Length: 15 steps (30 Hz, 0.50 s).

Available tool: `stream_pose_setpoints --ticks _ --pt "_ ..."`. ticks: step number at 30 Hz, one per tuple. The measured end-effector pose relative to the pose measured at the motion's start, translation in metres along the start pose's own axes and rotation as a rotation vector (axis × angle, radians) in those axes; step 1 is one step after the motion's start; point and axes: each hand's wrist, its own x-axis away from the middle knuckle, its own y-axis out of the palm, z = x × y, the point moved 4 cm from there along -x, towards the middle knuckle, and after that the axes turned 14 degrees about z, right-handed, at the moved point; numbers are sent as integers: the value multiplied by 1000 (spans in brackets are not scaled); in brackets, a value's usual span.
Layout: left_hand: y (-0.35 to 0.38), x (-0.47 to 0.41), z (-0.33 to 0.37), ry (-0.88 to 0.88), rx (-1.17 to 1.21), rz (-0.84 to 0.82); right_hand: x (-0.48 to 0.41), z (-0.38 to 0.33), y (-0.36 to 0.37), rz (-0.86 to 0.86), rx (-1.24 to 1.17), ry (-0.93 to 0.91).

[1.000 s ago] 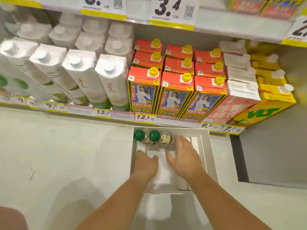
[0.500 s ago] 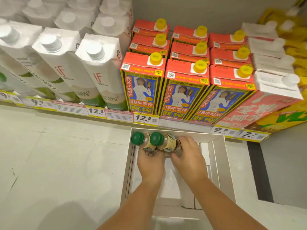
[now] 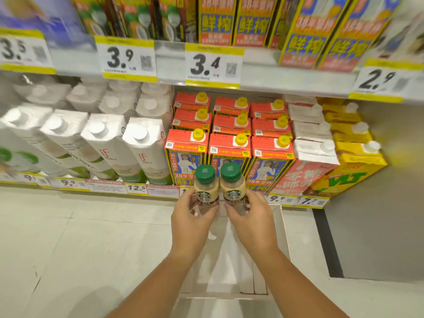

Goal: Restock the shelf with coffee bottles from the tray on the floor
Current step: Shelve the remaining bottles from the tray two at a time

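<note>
Your left hand (image 3: 191,220) is wrapped around the lower body of the left coffee bottle (image 3: 205,185); your right hand (image 3: 249,218) grips the right coffee bottle (image 3: 232,183) the same way. Both hands are clenched on their bottles, fingers round the lower half, thumbs towards the middle.

Bottles are upright, side by side, touching or very nearly so. Green caps up, beige contents, round green logo facing you. They're held in the air above the far end of the tray (image 3: 281,228), in front of the bottom shelf's edge.

Tray is a white cardboard one on the floor (image 3: 80,237), straight under your forearms. I see no other bottles in the part of it that shows; your arms cover much of it.

Behind the bottles, the bottom shelf holds red cartons (image 3: 229,148) with yellow caps, three columns wide. White coconut water cartons (image 3: 142,148) sit left of those. Right of the red ones: a pink-and-white carton row (image 3: 309,166), then yellow cartons (image 3: 353,164) at the end.

The shelf above carries price tags (image 3: 213,65) reading 3.5, 3.9, 3.4, 2.9, with blurred cartons on top.
</note>
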Motion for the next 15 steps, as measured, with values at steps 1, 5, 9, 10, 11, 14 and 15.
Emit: stream_pose_setpoints --ticks 1,5,9,10,11,14,15 --pt "-3 -1 15 42 -13 -18 -1 -11 -9 29 -26 5" --pt "-19 2 88 231 -9 -20 -4 -61 -51 137 -103 19" --pt "-30 8 171 390 6 -37 -24 -121 -100 195 -125 -6" --pt "-31 9 194 427 20 -39 -33 -138 -115 227 -117 -36" --pt "-32 11 217 465 35 -37 -42 -155 -132 259 -109 -69" --pt "-31 17 285 564 81 -27 -70 -206 -181 308 -96 -145" --pt "-30 20 307 593 104 -37 -80 -222 -198 324 -99 -165"
